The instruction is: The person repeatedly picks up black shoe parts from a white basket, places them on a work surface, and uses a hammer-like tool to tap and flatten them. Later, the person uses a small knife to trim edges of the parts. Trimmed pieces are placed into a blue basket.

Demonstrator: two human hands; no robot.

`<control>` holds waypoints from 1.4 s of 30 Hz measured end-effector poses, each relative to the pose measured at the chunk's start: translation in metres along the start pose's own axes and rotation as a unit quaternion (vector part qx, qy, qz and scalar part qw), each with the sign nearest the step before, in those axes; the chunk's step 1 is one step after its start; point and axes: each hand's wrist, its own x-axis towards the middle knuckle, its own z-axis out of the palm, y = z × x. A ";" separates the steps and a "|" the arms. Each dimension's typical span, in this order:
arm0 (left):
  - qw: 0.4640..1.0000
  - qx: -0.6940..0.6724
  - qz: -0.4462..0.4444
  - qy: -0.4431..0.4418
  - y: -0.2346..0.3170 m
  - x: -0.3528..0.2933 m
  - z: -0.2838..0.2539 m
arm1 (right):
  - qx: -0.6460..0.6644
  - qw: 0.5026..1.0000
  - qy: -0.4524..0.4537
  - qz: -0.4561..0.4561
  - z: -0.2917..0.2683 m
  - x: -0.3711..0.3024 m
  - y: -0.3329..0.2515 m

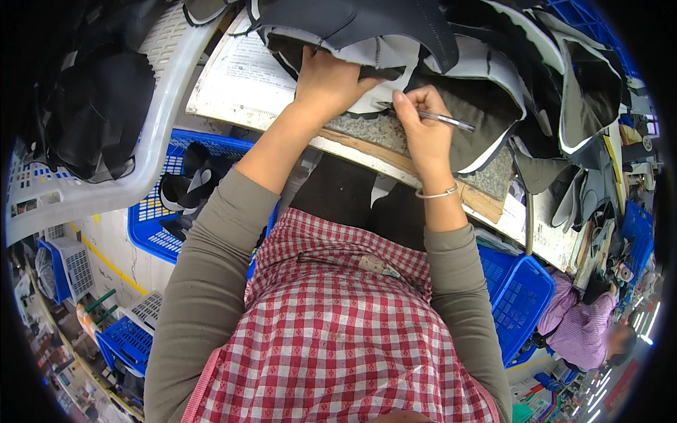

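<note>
My left hand [326, 81] reaches to the table's front edge, its fingers tucked into the opening of a black shoe upper [331, 20] with a pale lining. Its thumb lies stretched along the upper's white lining, and the fingertips are hidden inside. My right hand [427, 127] is closed around a pen [446, 118], whose tip points left at the white lining piece [370, 99]. Below both hands lies a speckled grey slab [381, 130] on the table.
Several more black-and-grey uppers [486, 77] heap up on the right. A printed sheet [243, 70] lies left of my hand. A pale plastic basket [159, 134] holds black pieces at left. Blue baskets [151, 233] stand lower down. A person in a purple shirt [578, 321] is at far right.
</note>
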 end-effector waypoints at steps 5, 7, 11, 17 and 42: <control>0.987 -0.028 -0.013 -0.157 0.016 -0.035 -0.042 | 0.048 0.997 -0.036 0.046 -0.081 -0.052 -0.035; 0.982 -0.148 0.001 -0.117 0.026 -0.064 -0.067 | 0.078 0.992 -0.036 -0.097 -0.113 -0.080 -0.067; 0.984 -0.158 -0.008 -0.081 0.047 -0.101 -0.089 | 0.225 0.907 -0.082 -0.346 -0.130 -0.138 -0.159; 0.977 -0.209 -0.032 -0.007 0.071 -0.098 -0.108 | 0.391 0.772 -0.097 -0.491 -0.101 -0.149 -0.223; 0.962 -0.052 0.040 -0.265 0.001 0.133 -0.109 | 0.202 0.967 0.070 -0.141 -0.222 -0.205 -0.130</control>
